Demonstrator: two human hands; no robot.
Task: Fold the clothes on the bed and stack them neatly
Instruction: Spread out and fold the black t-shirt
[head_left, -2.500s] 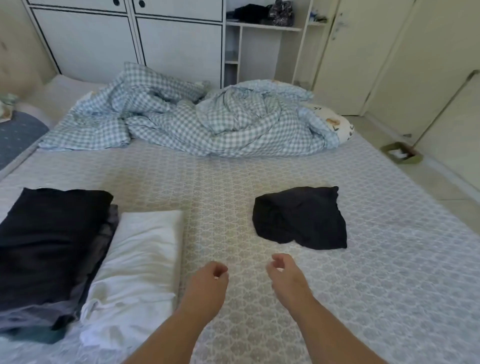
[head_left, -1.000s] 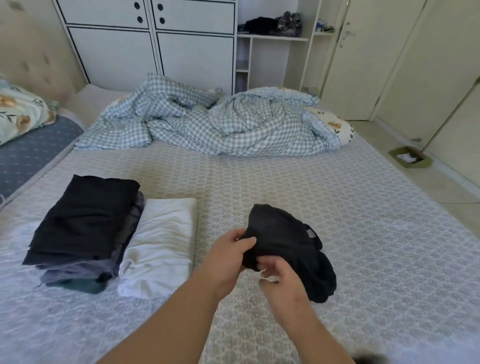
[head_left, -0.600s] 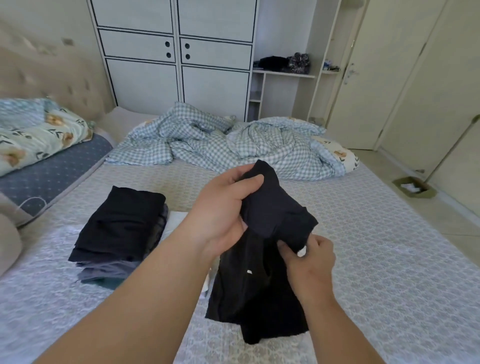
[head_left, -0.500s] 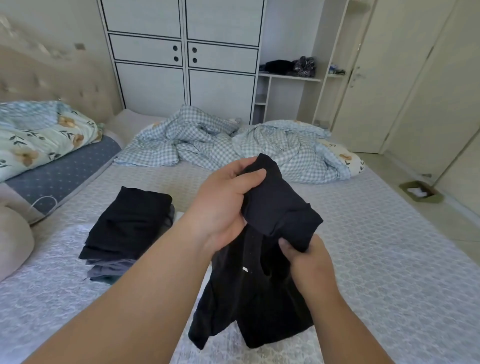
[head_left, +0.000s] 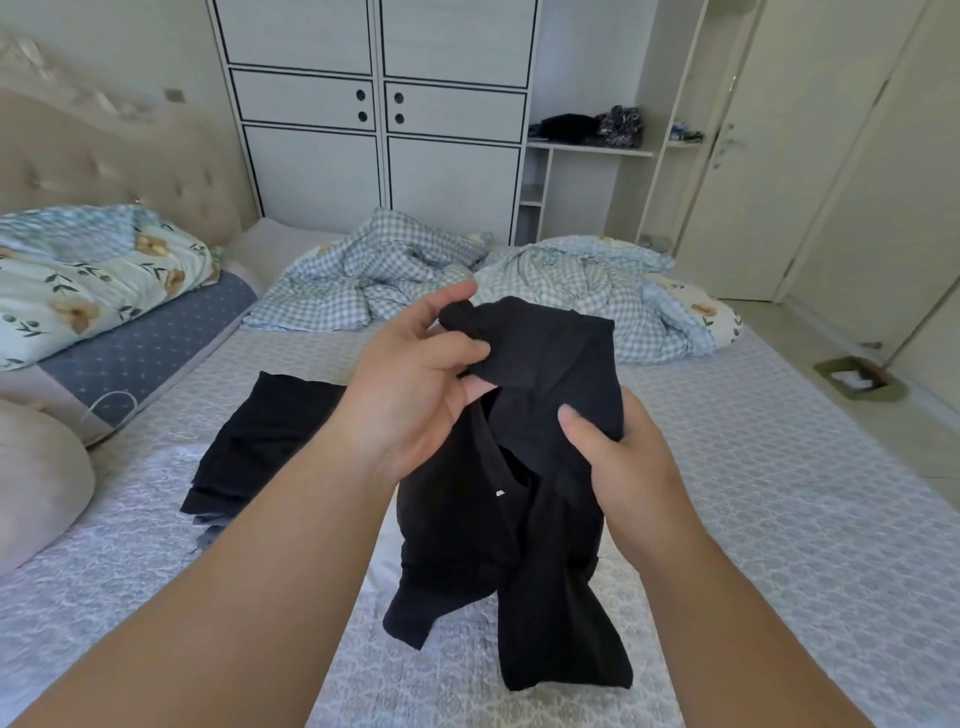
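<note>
- Above the near middle of the bed (head_left: 779, 467), two bare hands hold a black garment (head_left: 524, 499) in the air.
- The left hand (head_left: 410, 389) pinches a bunched upper corner of the garment between thumb and fingers.
- The right hand (head_left: 618, 457) grips a fold of the cloth just below and beside it, thumb on top. The hands are close together, almost touching.
- The garment hangs crumpled from both grips. Two loose ends dangle toward the near edge of the bed. A small white tag shows near its middle. Its kind cannot be told.
- Toward the left side of the bed lies a stack (head_left: 260, 441) of folded dark clothes, partly hidden behind the left forearm.
- At the far edge of the bed lies a rumpled checked duvet (head_left: 395, 280). Flowered bedding (head_left: 88, 280) sits at the far left corner, by the headboard.
- Judged step: opening out the garment before folding it.
- To do it well, the hands likely need to move apart along one edge, find two matching corners, and give a shake so the cloth hangs flat.
- Then it can be laid smooth on the bare bed, folded to match the stack in width, and set on top with the edges lined up.
- Folding it while bunched would probably leave a lumpy, unsteady pile.
</note>
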